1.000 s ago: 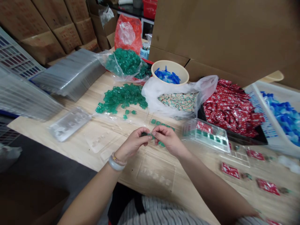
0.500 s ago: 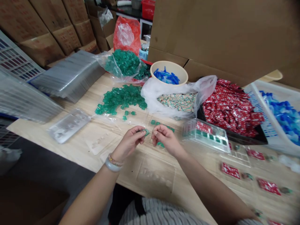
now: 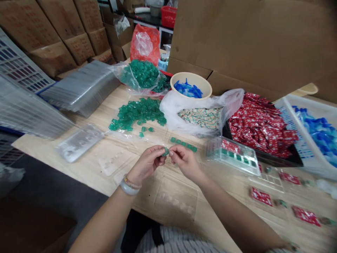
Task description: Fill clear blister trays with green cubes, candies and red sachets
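While the left hand (image 3: 150, 162) pinches a green piece (image 3: 165, 152), small and glossy, above the desk (image 3: 84, 172) toward its near edge, the right hand (image 3: 185, 162) holds thumb and fingertips narrowly together just beside it; whether they grip it too, one cannot tell. Nearer that edge lies a clear moulded tray (image 3: 176, 200), thin and flat. Beyond the hands sit a row (image 3: 183, 143) of square green pieces and a heap (image 3: 140, 111) of translucent ones, then a crinkled white bag (image 3: 171, 107) and, toward the far edge, a smooth round bowl (image 3: 204, 83).
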{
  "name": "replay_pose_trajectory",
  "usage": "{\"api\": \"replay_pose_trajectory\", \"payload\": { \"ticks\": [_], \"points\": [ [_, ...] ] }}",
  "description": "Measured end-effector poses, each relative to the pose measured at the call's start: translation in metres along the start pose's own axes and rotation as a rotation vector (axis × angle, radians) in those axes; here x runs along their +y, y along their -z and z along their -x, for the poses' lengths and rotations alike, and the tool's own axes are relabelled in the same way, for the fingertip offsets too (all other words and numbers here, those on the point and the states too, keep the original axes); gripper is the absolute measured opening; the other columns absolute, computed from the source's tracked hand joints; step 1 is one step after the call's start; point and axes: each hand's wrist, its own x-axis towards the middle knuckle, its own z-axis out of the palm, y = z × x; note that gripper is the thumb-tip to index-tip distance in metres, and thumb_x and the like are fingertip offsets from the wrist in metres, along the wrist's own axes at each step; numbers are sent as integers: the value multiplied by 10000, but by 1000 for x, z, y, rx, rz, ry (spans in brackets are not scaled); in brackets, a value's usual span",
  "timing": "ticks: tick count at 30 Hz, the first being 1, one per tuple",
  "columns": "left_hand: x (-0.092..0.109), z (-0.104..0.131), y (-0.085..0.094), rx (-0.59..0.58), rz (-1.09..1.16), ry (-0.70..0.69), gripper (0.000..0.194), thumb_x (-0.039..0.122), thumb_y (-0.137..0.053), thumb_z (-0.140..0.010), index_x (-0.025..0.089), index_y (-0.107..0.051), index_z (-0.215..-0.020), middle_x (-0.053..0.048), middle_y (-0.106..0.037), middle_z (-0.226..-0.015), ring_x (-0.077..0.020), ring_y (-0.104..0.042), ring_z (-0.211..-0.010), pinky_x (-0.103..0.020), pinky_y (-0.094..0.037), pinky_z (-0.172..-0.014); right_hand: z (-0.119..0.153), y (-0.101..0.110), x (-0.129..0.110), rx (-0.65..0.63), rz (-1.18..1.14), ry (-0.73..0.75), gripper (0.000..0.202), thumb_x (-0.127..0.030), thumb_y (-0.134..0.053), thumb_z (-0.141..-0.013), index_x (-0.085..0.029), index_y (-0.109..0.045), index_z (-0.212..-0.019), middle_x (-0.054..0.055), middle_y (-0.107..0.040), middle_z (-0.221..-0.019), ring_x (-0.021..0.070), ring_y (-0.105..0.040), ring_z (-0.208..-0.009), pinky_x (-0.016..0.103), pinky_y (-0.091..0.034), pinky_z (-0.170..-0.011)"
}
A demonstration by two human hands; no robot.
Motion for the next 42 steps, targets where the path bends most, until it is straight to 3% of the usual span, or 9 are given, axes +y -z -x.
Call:
{"api": "replay_pose_trajectory", "payload": {
  "ticks": [3,7,10,16,25,32,37,40,42],
  "points": [
    [0,1,1,-52,-10,37,185,259,-649,-655,113,-536,-651,25,-444,-546,-50,-385,-507,-179,-259,-471,0,-4,3,41,402,208,172,-196,-357,-816,-160,-503,-733,59,-510,-716,145,-480,-689,279,-403,-644],
    [3,8,1,-35,-66,51,202,273,-651,-652,118,-522,-646,28,-437,-536,-49,-374,-494,-182,-258,-467,-9,-6,15,97,571,181,178,-145,-325,-799,-153,-496,-750,88,-513,-763,173,-490,-742,301,-406,-685],
    [8,14,1,-50,-119,54,206,288,-650,-651,122,-532,-680,25,-451,-547,-51,-379,-485,-185,-254,-456,-17,0,18,159,434,44,132,-183,-373,-777,-162,-486,-711,61,-505,-697,160,-495,-685,291,-409,-654],
    [15,10,3,-8,-279,-28,227,331,-621,-680,128,-559,-760,20,-477,-598,-53,-368,-507,-189,-264,-475,-18,3,-2,-124,-307,-162,275,-430,-444,-763,-164,-510,-737,-18,-493,-553,90,-474,-497,231,-402,-519],
    [26,-1,6,47,-727,-217,155,295,-529,-744,141,-550,-736,31,-447,-596,-86,-391,-569,-216,-317,-555,-31,-1,-7,-79,-211,-293,208,-364,-516,-698,-158,-522,-670,-30,-500,-488,77,-455,-440,213,-382,-475],
    [41,-11,10,61,-937,-396,106,238,-496,-766,148,-548,-745,-7,-512,-717,-124,-453,-702,-244,-356,-649,-52,4,-20,-86,303,62,90,-147,-417,-690,-156,-486,-632,-18,-449,-564,80,-402,-526,204,-301,-506],
    [59,-10,14,48,-721,-586,90,252,-535,-759,167,-554,-778,-19,-520,-831,-103,-458,-685,-239,-366,-637,-65,-7,-13,-77,331,72,96,-98,-395,-680,-156,-463,-648,-15,-455,-574,84,-434,-551,205,-333,-534],
    [71,-13,17,63,-470,-525,159,297,-588,-725,156,-565,-796,-37,-534,-929,-53,-408,-560,-215,-335,-528,-78,-13,-6,-135,114,-84,97,-183,-388,-735,-162,-472,-689,-48,-423,-491,69,-414,-439,183,-327,-448],
    [75,-18,19,106,-337,-429,222,324,-636,-680,139,-569,-783,-21,-545,-797,-38,-374,-505,-201,-295,-479,-95,-9,-8,-74,-2,-111,122,-263,-409,-753,-168,-469,-708,-64,-407,-457,61,-386,-392,173,-309,-405]
  ]
}}
